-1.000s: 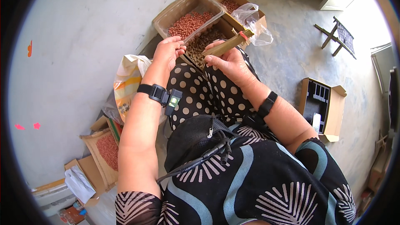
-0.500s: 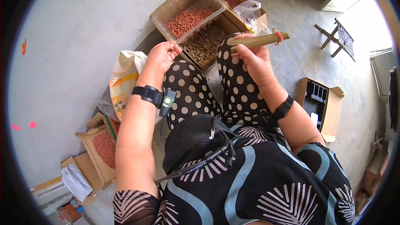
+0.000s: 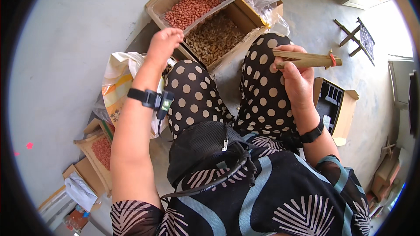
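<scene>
My right hand (image 3: 299, 78) grips a split wooden stick tool (image 3: 313, 59), like tongs, bound with red string at its far right end. The tool is level above my right knee, its two halves slightly apart at the hand. My left hand (image 3: 163, 47) is raised by the near left corner of a plastic tub (image 3: 158, 6) of red shelled peanuts (image 3: 192, 11). Its fingers are curled together, and whatever they hold is hidden. Between tub and knees, a cardboard box (image 3: 238, 54) contains peanut shells (image 3: 213, 38).
Beside my left knee stands a white and yellow bag (image 3: 114, 76). A sack of peanuts (image 3: 99, 153) lies farther back at left. To the right are an open carton with a black insert (image 3: 329, 100) and a folding stool (image 3: 362, 41). A clear plastic bag (image 3: 264, 1) hangs over the boxes.
My right hand has moved right with the stick tool, whose halves now show a gap. My left hand has shifted up and left. The right knee has swung outward.
</scene>
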`<state>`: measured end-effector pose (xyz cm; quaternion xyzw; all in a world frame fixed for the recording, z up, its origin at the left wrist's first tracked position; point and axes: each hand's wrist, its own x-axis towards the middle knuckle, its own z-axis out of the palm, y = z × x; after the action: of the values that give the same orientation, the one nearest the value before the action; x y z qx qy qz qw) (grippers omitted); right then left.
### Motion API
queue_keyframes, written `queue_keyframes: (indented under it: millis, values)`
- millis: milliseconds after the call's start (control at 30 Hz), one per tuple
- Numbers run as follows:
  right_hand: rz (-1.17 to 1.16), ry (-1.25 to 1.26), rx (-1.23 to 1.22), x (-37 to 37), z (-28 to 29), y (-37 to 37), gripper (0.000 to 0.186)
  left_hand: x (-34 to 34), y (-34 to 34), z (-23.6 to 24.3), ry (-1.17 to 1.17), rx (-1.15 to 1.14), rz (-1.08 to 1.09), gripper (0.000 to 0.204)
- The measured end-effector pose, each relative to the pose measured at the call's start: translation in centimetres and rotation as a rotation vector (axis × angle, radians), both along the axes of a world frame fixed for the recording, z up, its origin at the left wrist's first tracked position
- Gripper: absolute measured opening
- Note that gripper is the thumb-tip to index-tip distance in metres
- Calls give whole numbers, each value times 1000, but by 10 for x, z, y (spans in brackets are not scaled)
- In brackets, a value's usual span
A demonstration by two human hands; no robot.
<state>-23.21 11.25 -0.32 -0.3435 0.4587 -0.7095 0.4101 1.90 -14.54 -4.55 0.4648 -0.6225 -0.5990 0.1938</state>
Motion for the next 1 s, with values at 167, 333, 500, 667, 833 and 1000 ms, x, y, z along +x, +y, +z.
queue_keyframes:
  millis: [167, 333, 500, 667, 833, 1000]
  values:
    - [-14, 36, 42, -11, -3, -14, 46, 14, 38, -40, -385, -289, -208, 18]
    - [-19, 16, -5, -12, -6, -28, 54, 5, 27, -51, -404, -473, -293, 20]
    - [-9, 0, 11, -19, -9, -28, 58, -20, -19, -70, -437, -13, -526, 21]
    - [-145, 61, 94, -42, -8, -5, 59, -82, -42, -81, -446, 108, -641, 26]
    - [-244, 96, 114, -69, -17, 19, 61, -141, -50, -130, -695, -66, -978, 32]
    - [-358, 72, 144, -84, -23, 32, 65, -140, -59, -215, -1112, -142, -1192, 38]
